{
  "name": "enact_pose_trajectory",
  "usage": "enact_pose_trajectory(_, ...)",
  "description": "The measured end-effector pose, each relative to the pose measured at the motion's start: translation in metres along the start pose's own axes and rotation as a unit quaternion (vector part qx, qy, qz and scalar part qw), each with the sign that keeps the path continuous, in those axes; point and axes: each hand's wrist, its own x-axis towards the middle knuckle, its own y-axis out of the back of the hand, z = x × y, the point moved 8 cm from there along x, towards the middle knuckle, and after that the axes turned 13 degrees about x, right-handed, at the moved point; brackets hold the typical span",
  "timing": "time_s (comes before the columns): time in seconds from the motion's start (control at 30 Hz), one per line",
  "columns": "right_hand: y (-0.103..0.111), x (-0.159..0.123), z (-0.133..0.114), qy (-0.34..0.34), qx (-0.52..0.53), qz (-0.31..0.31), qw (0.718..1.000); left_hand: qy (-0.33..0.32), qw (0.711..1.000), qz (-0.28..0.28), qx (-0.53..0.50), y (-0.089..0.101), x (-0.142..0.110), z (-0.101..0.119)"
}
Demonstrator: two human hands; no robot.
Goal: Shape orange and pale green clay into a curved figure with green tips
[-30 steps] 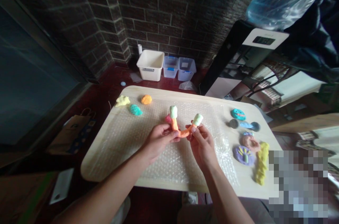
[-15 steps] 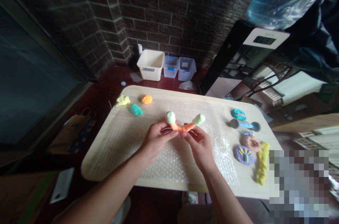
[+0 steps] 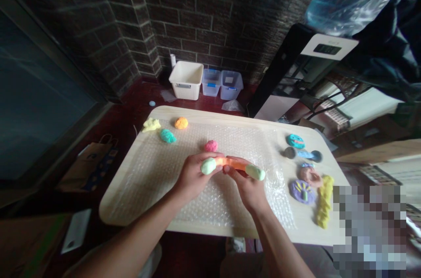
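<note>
Between both hands I hold a curved piece of orange modelling clay (image 3: 235, 163) with a pale green lump at each end. My left hand (image 3: 194, 176) grips its left half, fingers closed behind the green end. My right hand (image 3: 248, 186) pinches the middle and right half, thumb toward me. The piece is held above bubble wrap (image 3: 204, 208) spread over the table. Just beyond my fingers lies a pink clay ball (image 3: 211, 146). The fingertips behind the orange part are partly hidden.
At the table's (image 3: 131, 221) far left lie yellow clay (image 3: 151, 125), teal clay (image 3: 168, 136) and an orange ball (image 3: 181, 122). Along the right are a blue dumbbell shape (image 3: 304, 154), a purple disc (image 3: 301, 192) and a yellow strip (image 3: 325, 202). Bins (image 3: 186, 80) stand behind.
The orange piece has turned in my hands: its green ends pointed up and away before, and now tip down toward me. The pink ball behind it has come into view.
</note>
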Motion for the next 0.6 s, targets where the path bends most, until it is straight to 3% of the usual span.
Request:
enact_pose_trajectory(0.2,-0.004,0.0,0.0,-0.002,0.031,-0.03,0.999,0.007,1.0,-0.005,-0.01,-0.002,-0.001,-0.003)
enact_pose_trajectory(0.4,-0.01,0.002,-0.005,0.008,0.095,-0.055,0.994,0.069,0.981,-0.058,-0.171,-0.018,-0.003,-0.017)
enact_pose_trajectory(0.6,-0.016,0.002,-0.006,0.0,0.118,-0.107,0.987,0.084,0.97,-0.084,-0.21,-0.022,-0.003,-0.016)
